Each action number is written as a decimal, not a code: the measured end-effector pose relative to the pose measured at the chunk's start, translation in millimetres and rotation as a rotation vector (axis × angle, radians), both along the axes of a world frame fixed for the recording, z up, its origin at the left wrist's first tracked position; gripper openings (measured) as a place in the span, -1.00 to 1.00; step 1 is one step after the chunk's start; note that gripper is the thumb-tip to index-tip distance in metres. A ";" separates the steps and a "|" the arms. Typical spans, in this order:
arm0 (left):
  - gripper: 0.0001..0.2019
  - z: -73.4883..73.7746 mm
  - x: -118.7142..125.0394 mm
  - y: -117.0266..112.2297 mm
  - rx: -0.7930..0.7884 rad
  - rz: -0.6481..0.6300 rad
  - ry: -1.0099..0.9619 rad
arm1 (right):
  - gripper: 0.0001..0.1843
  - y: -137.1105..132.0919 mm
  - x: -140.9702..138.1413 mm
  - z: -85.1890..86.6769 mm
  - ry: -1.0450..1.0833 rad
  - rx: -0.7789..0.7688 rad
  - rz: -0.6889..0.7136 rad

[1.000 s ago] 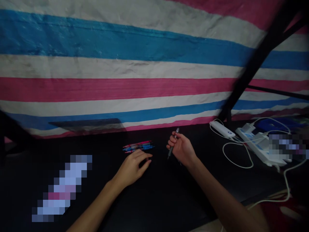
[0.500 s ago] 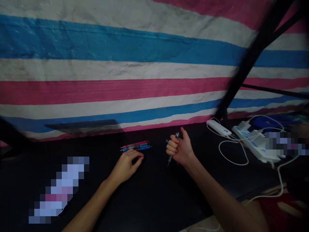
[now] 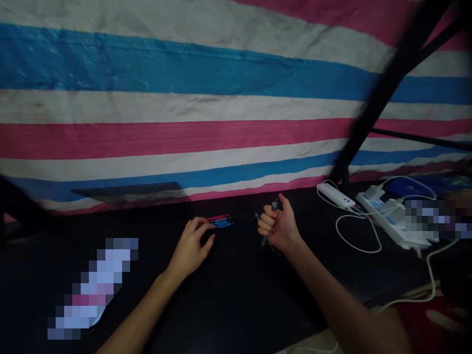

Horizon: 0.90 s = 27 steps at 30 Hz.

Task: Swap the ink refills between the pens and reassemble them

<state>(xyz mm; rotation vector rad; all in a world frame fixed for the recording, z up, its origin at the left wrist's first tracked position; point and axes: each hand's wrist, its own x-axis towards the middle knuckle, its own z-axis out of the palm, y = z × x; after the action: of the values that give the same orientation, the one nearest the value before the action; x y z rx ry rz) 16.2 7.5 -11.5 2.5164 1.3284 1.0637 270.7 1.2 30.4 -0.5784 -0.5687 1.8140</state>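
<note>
Just below the centre of the frame, I see a red pen (image 3: 220, 217) lying flat and nearly level, its right end a touch higher in the picture. Right below it in my view lies a blue pen (image 3: 224, 224), almost parallel and close by; I cannot tell whether the two touch. The left portions of both are hidden from me. Right of centre, I make out a dark grey pen (image 3: 275, 203), held at a steep slant with its shiny upper end leaning right and its middle covered. To its left pokes the end of a second dark pen (image 3: 257, 215), mostly hidden.
</note>
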 end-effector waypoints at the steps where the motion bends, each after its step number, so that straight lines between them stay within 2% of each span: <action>1: -0.81 -0.1 -0.6 0.6 0.004 0.017 0.002 | -0.44 0.0 0.3 0.3 0.006 -0.011 -0.002; 4: -0.82 0.4 -2.0 1.8 0.004 0.032 0.010 | -0.48 -0.6 0.5 1.8 0.025 -0.021 -0.025; 7: -0.82 1.1 -2.5 1.5 -0.012 0.043 0.043 | -0.43 -0.9 0.1 2.2 0.029 -0.006 -0.049; 17: -0.82 0.2 -4.8 0.5 -0.045 0.184 0.181 | -0.45 3.2 6.2 0.6 -0.029 0.035 -0.065; 20: -0.81 -1.3 -5.1 1.3 -0.052 0.188 0.209 | -0.61 8.2 5.0 1.2 -0.075 0.019 -0.149; 22: -0.81 -2.2 -5.1 1.3 -0.043 0.189 0.224 | -0.77 12.9 3.4 -3.0 -0.183 0.068 -0.285; 23: -0.81 -2.5 -5.1 1.2 -0.038 0.187 0.229 | -0.79 15.4 3.3 -6.8 -0.280 0.116 -0.357; 27: -0.81 -2.3 -5.7 0.5 -0.025 0.167 0.216 | -0.62 24.0 10.9 -26.6 -0.859 0.360 -0.561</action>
<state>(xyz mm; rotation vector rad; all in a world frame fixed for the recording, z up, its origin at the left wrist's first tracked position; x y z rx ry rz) 10.4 8.0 -13.8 2.6002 1.6213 0.8123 281.7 25.1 3.7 -1.1333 -1.1394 0.8487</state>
